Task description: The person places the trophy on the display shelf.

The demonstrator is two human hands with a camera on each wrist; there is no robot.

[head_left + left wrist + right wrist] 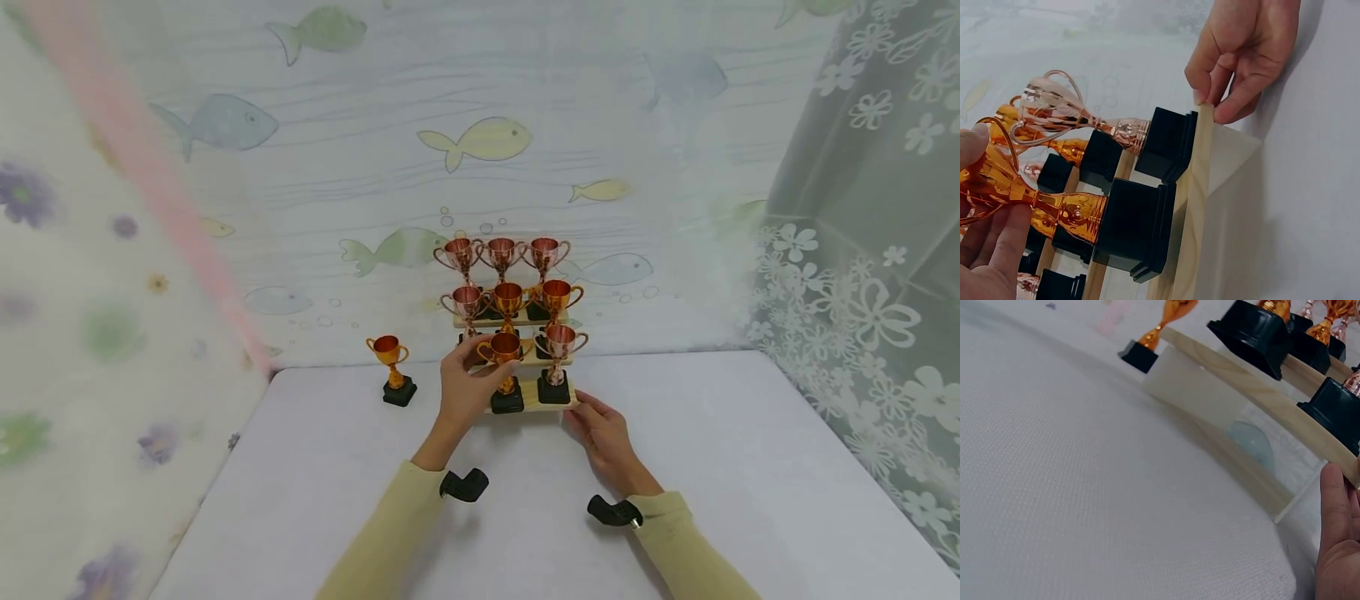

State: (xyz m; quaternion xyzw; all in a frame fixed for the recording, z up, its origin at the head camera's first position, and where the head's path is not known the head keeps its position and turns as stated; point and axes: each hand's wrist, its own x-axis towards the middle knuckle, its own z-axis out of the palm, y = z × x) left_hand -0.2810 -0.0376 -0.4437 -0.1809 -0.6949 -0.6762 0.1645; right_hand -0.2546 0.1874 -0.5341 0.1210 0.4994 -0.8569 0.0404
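My left hand (467, 385) grips a gold trophy cup (507, 402) by its bowl, thumb and fingers around it. In the left wrist view, that trophy's black base (1134, 225) is right at the lowest wooden board (1194, 225) of a three-step display stand. Beside it on that board stands a rose-gold trophy (556, 377). My right hand (609, 437) pinches the right end of the same board, as the left wrist view shows. Another gold trophy (395, 372) stands on the table, left of the stand.
Behind, the middle step holds a rose-gold trophy (467, 302) and two gold ones, one being the gold trophy (557, 293) at right. Three rose-gold trophies fill the top step, including the rightmost trophy (544, 252). A white cloth covers the table (315, 492); a fish-print curtain (337, 192) hangs behind.
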